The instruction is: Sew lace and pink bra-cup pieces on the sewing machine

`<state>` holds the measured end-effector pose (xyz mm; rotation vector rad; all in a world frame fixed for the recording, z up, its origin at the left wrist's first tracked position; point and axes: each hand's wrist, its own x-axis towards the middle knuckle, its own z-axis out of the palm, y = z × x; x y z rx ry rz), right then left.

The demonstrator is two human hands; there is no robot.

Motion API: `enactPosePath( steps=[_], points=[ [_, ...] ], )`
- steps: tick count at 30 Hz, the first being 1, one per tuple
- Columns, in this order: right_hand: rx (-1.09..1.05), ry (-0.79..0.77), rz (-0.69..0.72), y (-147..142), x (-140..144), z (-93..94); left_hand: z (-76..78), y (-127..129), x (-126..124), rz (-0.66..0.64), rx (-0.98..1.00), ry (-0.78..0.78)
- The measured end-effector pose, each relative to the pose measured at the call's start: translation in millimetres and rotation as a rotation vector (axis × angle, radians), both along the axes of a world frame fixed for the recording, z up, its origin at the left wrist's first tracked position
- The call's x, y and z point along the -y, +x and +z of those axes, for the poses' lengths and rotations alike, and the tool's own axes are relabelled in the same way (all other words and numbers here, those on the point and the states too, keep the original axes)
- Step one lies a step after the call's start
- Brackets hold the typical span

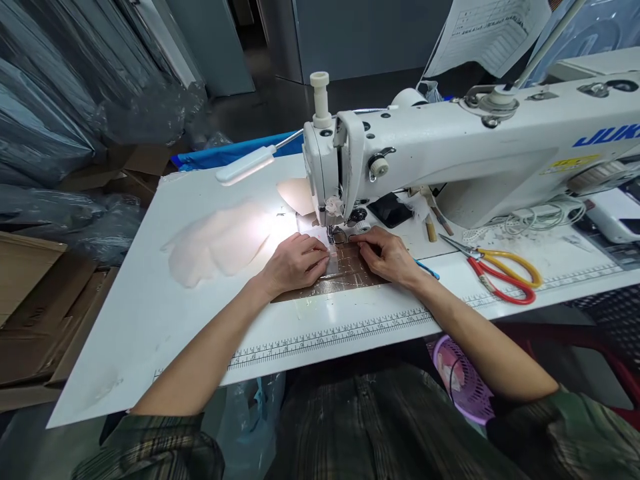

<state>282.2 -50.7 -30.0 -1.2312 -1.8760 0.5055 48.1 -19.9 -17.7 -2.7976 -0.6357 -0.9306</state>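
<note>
A white sewing machine (425, 143) stands over the table, its presser foot (331, 233) lowered between my two hands. Thin pale fabric (313, 230) lies at the needle under the bright lamp. My left hand (299, 265) is just left of the foot, fingers curled together and pressed on the fabric's edge. On the right, my right hand (387, 253) is closed in a pinch close to the foot; whatever its fingertips hold is too small to make out. Beneath both hands is a brown, shiny plate (345, 273) with tape on it. More sheer pinkish fabric (220, 243) is spread out to the left.
Scissors (493, 267) with red and yellow handles lie right of my right forearm. A lamp (246, 165) reaches in from behind. A printed ruler (340, 333) runs along the front edge of the white table (125, 320). Cardboard boxes (45, 313) stand left; a purple basket (467, 387) sits below.
</note>
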Motion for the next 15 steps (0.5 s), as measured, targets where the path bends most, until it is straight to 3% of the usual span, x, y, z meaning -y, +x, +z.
enactPosePath(
  steps=[5, 11, 15],
  points=[
    [0.097, -0.015, -0.038, -2, -14, -0.4, -3.7, 3, -6, 0.155, 0.06, -0.071],
    [0.205, -0.196, 0.052, -8, -41, 5.0, -4.4, 5, -25, 0.201, 0.054, -0.351],
    [0.183, -0.238, 0.071, -11, -44, 7.9, -6.4, 6, -33, 0.225, 0.194, -0.565]
  ],
)
